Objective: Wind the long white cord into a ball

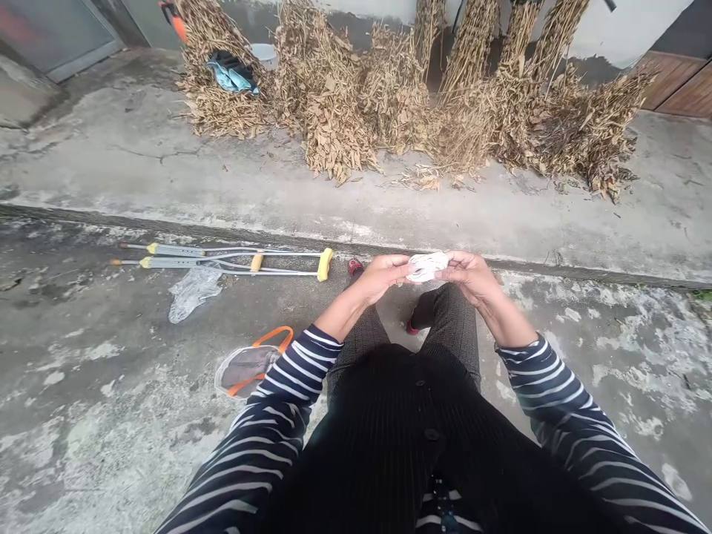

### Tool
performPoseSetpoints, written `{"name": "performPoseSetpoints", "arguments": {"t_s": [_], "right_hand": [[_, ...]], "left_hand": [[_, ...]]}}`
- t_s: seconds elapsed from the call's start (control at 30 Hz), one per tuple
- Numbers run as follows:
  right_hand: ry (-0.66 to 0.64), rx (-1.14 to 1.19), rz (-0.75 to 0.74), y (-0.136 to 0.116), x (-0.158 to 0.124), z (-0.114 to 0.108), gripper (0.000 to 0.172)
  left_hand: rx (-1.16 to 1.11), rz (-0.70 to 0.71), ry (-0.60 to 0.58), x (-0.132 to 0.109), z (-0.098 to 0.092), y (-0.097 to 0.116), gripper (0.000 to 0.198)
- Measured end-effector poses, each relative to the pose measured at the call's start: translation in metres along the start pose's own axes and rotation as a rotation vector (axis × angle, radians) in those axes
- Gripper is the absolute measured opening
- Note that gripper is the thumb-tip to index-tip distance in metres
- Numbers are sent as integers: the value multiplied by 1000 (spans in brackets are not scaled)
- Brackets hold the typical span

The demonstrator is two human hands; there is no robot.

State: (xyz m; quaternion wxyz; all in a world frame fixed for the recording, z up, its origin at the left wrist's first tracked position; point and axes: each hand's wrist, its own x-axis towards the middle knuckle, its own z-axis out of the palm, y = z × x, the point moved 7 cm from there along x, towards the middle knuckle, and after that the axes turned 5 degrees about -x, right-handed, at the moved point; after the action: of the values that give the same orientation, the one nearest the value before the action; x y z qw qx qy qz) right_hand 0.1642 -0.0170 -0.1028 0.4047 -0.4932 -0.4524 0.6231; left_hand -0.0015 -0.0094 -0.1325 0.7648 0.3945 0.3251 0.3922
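I sit above my knees on a concrete yard, both arms in striped sleeves stretched forward. My left hand (383,273) and my right hand (470,273) meet over my knees and pinch a small white coiled bundle (427,267), like a roll of cord or tape, between their fingertips. Each hand's fingers are closed on one side of the bundle. My dark trousers and a red shoe (354,266) show below the hands.
A pair of grey crutches with yellow pads (233,261) lies on the ground to the left, beside a crumpled clear plastic bag (192,291). An orange-handled bag (248,365) lies near my left elbow. Bundles of dried plants (400,96) lean against the far wall.
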Motion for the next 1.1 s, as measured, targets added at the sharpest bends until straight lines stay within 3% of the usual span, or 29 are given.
{"name": "performPoseSetpoints", "arguments": {"t_s": [0.13,0.33,0.47,0.53,0.67,0.77,0.93,1.1], "right_hand": [[-5,-71,-44,-2,1,-2,50],[-17,-561,-374,-24,-13,9,62],[-21,-713,-543,-35,-21,17,27],[8,-616,-495,-34,-18,12,20],[-11,-198,-184,-19,-5,5,35],[-28,10,-44,-14,-3,5,42],[27,125,50,-10,-2,-2,40],[58,180,86,-2,6,-12,41]], "left_hand": [[116,53,92,2,-6,3,54],[333,106,155,1,-11,11,39],[338,63,100,0,-7,14,40],[317,19,71,0,-4,15,43],[263,16,74,3,0,21,49],[243,28,76,5,3,27,53],[149,39,49,6,8,29,60],[21,77,-15,10,2,16,58]]}}
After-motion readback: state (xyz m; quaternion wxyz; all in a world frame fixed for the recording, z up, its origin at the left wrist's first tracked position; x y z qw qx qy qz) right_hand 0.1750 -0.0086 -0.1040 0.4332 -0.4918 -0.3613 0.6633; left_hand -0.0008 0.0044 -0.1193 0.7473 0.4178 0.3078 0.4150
